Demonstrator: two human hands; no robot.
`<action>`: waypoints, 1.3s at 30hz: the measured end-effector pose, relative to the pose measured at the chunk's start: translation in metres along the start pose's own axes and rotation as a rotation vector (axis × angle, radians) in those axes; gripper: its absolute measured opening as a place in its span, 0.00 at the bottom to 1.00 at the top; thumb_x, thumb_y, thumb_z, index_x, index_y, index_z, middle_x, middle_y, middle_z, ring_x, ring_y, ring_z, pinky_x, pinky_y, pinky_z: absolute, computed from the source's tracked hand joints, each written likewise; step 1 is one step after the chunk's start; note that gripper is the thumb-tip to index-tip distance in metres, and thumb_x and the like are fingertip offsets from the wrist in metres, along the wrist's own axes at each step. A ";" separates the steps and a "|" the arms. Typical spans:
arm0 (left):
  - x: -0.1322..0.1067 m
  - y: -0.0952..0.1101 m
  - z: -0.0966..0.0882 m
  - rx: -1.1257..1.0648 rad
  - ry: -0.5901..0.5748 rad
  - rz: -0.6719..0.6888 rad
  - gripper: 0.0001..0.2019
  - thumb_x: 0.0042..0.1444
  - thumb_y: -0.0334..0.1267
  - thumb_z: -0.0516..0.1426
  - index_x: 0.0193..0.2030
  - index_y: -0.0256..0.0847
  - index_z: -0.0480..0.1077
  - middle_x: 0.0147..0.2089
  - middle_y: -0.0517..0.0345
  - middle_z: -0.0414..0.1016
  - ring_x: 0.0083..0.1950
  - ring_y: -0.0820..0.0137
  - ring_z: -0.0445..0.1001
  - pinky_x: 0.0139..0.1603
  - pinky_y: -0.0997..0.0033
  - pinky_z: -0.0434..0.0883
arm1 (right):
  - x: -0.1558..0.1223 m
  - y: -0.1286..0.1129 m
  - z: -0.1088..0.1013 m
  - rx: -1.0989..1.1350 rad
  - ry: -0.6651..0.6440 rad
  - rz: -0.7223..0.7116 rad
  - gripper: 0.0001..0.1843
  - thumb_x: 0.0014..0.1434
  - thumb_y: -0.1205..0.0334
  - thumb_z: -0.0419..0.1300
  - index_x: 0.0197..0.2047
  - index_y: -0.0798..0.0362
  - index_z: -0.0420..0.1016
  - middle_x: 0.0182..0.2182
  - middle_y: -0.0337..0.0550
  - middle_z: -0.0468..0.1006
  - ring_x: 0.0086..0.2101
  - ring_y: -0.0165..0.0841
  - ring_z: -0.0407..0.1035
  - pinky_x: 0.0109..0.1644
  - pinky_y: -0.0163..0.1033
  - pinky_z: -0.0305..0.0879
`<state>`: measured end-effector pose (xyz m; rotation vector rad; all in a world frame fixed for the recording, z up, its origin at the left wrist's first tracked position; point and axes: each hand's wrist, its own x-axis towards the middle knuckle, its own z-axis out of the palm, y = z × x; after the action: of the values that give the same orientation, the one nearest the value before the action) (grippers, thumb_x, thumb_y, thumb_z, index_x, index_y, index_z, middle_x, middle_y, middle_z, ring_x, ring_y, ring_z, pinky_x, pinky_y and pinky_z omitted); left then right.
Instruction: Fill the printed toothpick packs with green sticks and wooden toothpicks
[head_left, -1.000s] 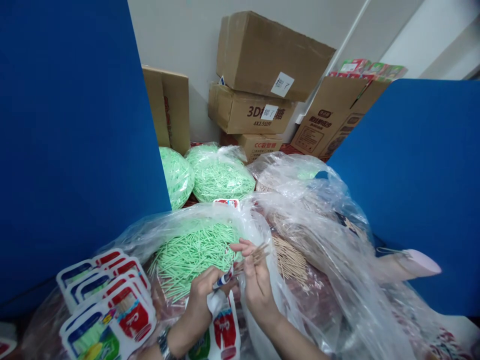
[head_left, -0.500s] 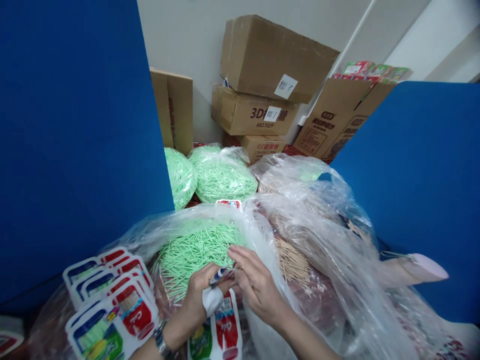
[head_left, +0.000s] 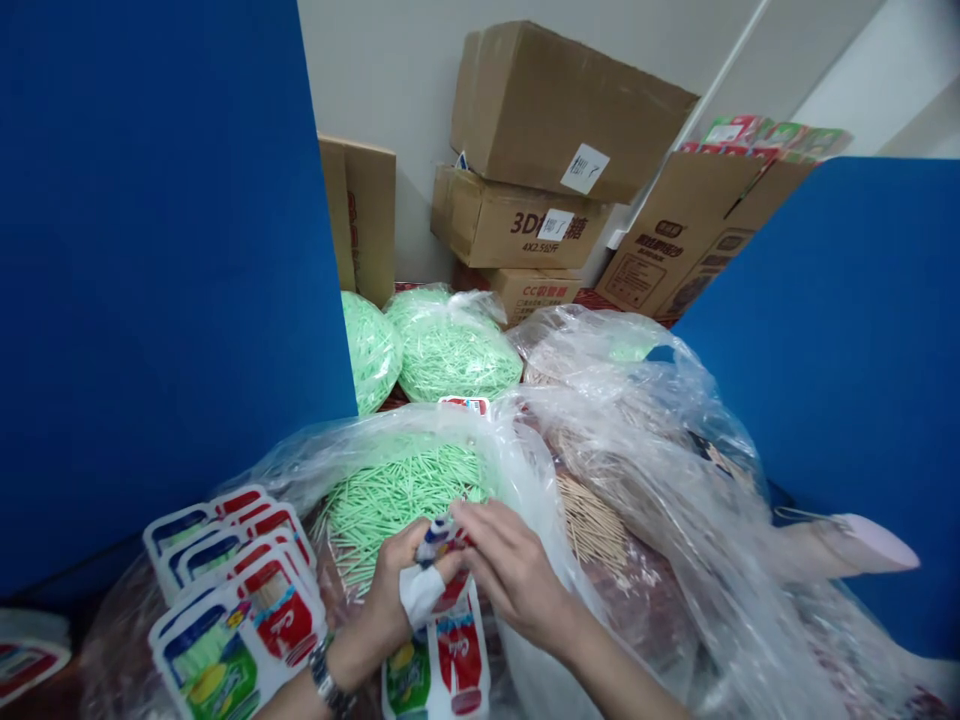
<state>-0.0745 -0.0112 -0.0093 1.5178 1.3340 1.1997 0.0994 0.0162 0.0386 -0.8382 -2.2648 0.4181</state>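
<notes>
1. A flat pack pile (head_left: 240, 620) lies in a messy heap at the left. The front pack shows pale green and tan sticks in its windows, so it looks done; some behind are covered up. They are thin and look like shiny plastic, with rounded corners and white edges.
2. Next come loose green sticks (head_left: 409, 480), in a big open see-through bag. Many are left. They are skinny, straight and smooth-looking.
3. The left hand (head_left: 391, 578) has its fingers curled tight around a pack. Something white and soft-looking (head_left: 421, 597) is by the thumb.
4. The held pack (head_left: 433, 542) is tilted between the two hands, above another pack (head_left: 459, 655). It looks partway done, but the hands hide how full it is. The lower pack's top is hidden too, so I cannot tell if it has sticks.
5. The right hand (head_left: 517, 575) has bent fingers close against the held pack. I cannot tell if they pinch anything.
6. To the right are tan sticks (head_left: 596, 525), dull and thin. Lots are left here too.
7. Last is crinkly clear plastic (head_left: 660, 470), all wavy and wrinkled.
</notes>
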 end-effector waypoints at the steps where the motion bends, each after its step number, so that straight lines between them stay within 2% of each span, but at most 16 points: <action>1: -0.001 -0.001 -0.001 -0.011 0.001 -0.023 0.07 0.54 0.38 0.60 0.29 0.38 0.68 0.25 0.64 0.66 0.26 0.73 0.63 0.28 0.75 0.63 | -0.002 0.002 0.001 0.032 -0.034 0.005 0.24 0.65 0.66 0.51 0.64 0.49 0.58 0.47 0.50 0.75 0.46 0.37 0.71 0.49 0.43 0.69; 5: -0.009 -0.012 -0.008 -0.093 -0.031 -0.116 0.07 0.53 0.38 0.60 0.31 0.39 0.66 0.28 0.63 0.68 0.29 0.71 0.66 0.31 0.74 0.65 | -0.009 0.010 -0.003 0.165 -0.061 0.200 0.12 0.65 0.65 0.51 0.51 0.51 0.69 0.36 0.44 0.74 0.35 0.32 0.71 0.38 0.36 0.68; 8: -0.022 -0.020 -0.014 -0.073 -0.087 -0.179 0.09 0.55 0.37 0.58 0.26 0.39 0.65 0.25 0.63 0.67 0.28 0.72 0.65 0.29 0.75 0.64 | -0.012 0.012 -0.005 0.230 -0.253 0.231 0.08 0.65 0.63 0.52 0.44 0.51 0.71 0.34 0.41 0.74 0.34 0.31 0.70 0.37 0.35 0.65; 10: -0.029 -0.021 -0.016 -0.005 -0.147 -0.183 0.09 0.56 0.37 0.58 0.26 0.39 0.66 0.24 0.63 0.67 0.28 0.71 0.65 0.29 0.75 0.63 | -0.013 0.011 0.001 0.214 -0.341 0.204 0.07 0.63 0.59 0.55 0.42 0.51 0.71 0.32 0.40 0.75 0.33 0.31 0.69 0.35 0.33 0.63; 11: -0.031 -0.019 -0.017 0.032 -0.177 -0.166 0.09 0.56 0.37 0.57 0.27 0.39 0.67 0.25 0.62 0.69 0.29 0.71 0.66 0.30 0.74 0.63 | -0.014 0.009 0.007 0.177 -0.341 0.176 0.08 0.62 0.56 0.56 0.39 0.52 0.71 0.31 0.40 0.74 0.32 0.31 0.69 0.34 0.33 0.62; 14: -0.034 -0.013 -0.018 0.165 -0.259 -0.067 0.09 0.59 0.38 0.55 0.28 0.39 0.68 0.29 0.59 0.71 0.32 0.69 0.69 0.33 0.72 0.64 | -0.014 0.003 0.026 -0.009 -0.250 0.043 0.18 0.64 0.52 0.54 0.27 0.54 0.69 0.23 0.40 0.71 0.26 0.30 0.65 0.30 0.34 0.57; 16: -0.033 -0.013 -0.020 0.259 -0.297 0.000 0.12 0.61 0.37 0.53 0.27 0.39 0.67 0.29 0.59 0.70 0.33 0.68 0.69 0.35 0.71 0.64 | -0.012 -0.002 0.034 -0.118 -0.208 -0.034 0.21 0.66 0.54 0.50 0.24 0.54 0.67 0.21 0.40 0.69 0.24 0.30 0.63 0.30 0.35 0.56; 18: -0.032 -0.016 -0.022 0.328 -0.293 0.034 0.14 0.61 0.37 0.52 0.24 0.39 0.65 0.27 0.60 0.68 0.32 0.69 0.68 0.33 0.71 0.63 | -0.006 -0.004 0.032 -0.105 -0.241 -0.071 0.19 0.67 0.58 0.49 0.26 0.54 0.68 0.22 0.42 0.71 0.25 0.31 0.65 0.31 0.36 0.58; 20: -0.032 -0.022 -0.023 0.346 -0.238 0.011 0.13 0.59 0.37 0.55 0.23 0.39 0.63 0.26 0.61 0.66 0.30 0.69 0.67 0.32 0.72 0.62 | 0.003 0.003 0.024 0.066 -0.342 -0.047 0.15 0.67 0.60 0.48 0.33 0.54 0.71 0.27 0.42 0.74 0.29 0.31 0.69 0.33 0.34 0.62; 22: -0.032 -0.025 -0.023 0.326 -0.178 -0.047 0.13 0.55 0.37 0.58 0.22 0.40 0.61 0.26 0.62 0.66 0.29 0.70 0.66 0.30 0.73 0.61 | 0.015 0.021 0.018 0.234 -0.407 0.073 0.13 0.68 0.60 0.45 0.43 0.52 0.70 0.34 0.41 0.77 0.35 0.29 0.72 0.37 0.32 0.65; 23: -0.032 -0.024 -0.022 0.304 -0.162 -0.071 0.14 0.54 0.38 0.59 0.22 0.40 0.61 0.25 0.62 0.65 0.29 0.70 0.66 0.30 0.73 0.61 | 0.021 0.034 0.017 0.228 -0.382 0.168 0.15 0.69 0.61 0.42 0.48 0.52 0.68 0.36 0.41 0.77 0.36 0.28 0.72 0.38 0.31 0.65; 25: -0.031 -0.018 -0.020 0.257 -0.158 -0.090 0.16 0.53 0.39 0.61 0.20 0.40 0.60 0.24 0.62 0.65 0.28 0.70 0.65 0.29 0.74 0.61 | 0.033 0.064 0.025 -0.045 -0.341 0.337 0.16 0.69 0.63 0.41 0.48 0.54 0.68 0.37 0.42 0.77 0.37 0.29 0.72 0.40 0.32 0.65; 26: -0.031 -0.014 -0.019 0.238 -0.170 -0.088 0.16 0.53 0.39 0.61 0.20 0.40 0.61 0.24 0.62 0.65 0.28 0.71 0.65 0.29 0.74 0.62 | 0.037 0.078 0.033 -0.250 -0.403 0.379 0.14 0.68 0.63 0.44 0.45 0.53 0.70 0.36 0.42 0.77 0.37 0.30 0.72 0.41 0.33 0.65; 30: -0.032 0.001 -0.018 0.236 -0.220 -0.040 0.13 0.53 0.38 0.60 0.21 0.40 0.63 0.24 0.61 0.68 0.27 0.71 0.67 0.30 0.74 0.64 | 0.046 0.119 0.072 -0.471 -0.475 0.436 0.07 0.60 0.68 0.56 0.39 0.60 0.73 0.38 0.55 0.75 0.41 0.41 0.70 0.43 0.41 0.64; 34: -0.034 -0.003 -0.018 0.253 -0.194 0.009 0.15 0.52 0.38 0.61 0.20 0.40 0.61 0.23 0.62 0.66 0.25 0.72 0.65 0.28 0.75 0.62 | 0.044 0.130 0.093 -0.583 -0.532 0.407 0.09 0.59 0.74 0.52 0.41 0.60 0.72 0.41 0.57 0.73 0.43 0.43 0.67 0.42 0.42 0.64; 39: -0.034 -0.012 -0.013 0.211 -0.174 0.020 0.14 0.51 0.37 0.61 0.20 0.40 0.62 0.23 0.62 0.67 0.26 0.72 0.67 0.27 0.76 0.62 | 0.039 0.132 0.095 -0.637 -0.548 0.356 0.12 0.62 0.75 0.48 0.42 0.57 0.70 0.42 0.55 0.72 0.45 0.41 0.64 0.48 0.45 0.61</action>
<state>-0.0902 -0.0432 -0.0229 1.7449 1.3643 0.9372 0.0711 0.1338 -0.0764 -1.6264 -2.8101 0.0647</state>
